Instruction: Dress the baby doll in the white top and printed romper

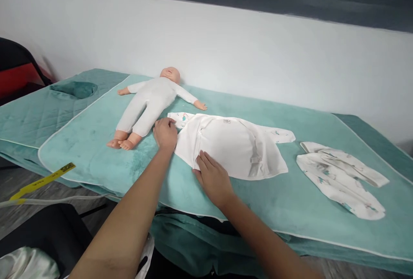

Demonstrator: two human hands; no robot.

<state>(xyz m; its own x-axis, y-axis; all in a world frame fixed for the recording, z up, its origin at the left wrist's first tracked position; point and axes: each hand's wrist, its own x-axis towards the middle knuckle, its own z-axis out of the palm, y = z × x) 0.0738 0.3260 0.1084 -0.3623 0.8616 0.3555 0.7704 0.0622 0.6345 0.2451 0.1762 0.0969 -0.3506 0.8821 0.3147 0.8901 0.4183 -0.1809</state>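
Observation:
A white baby shirt (222,143) with printed sleeves lies spread on the green mat, its front laid open and its inside showing. My left hand (165,134) rests at the shirt's left edge, beside the printed sleeve, fingers slightly bent and lying on the surface. On the shirt's lower left part, my right hand (213,178) lies flat with its fingers stretched out. Left of the shirt, a baby doll (150,100) in a white bodysuit lies on its back, close to my left hand.
Printed white baby pants (342,178) lie folded on the right of the mat (274,214). A padded face hole (74,90) is at the table's left end. A yellow tag (41,182) on a pale cable and a dark chair (45,236) are at the lower left. A white wall runs behind.

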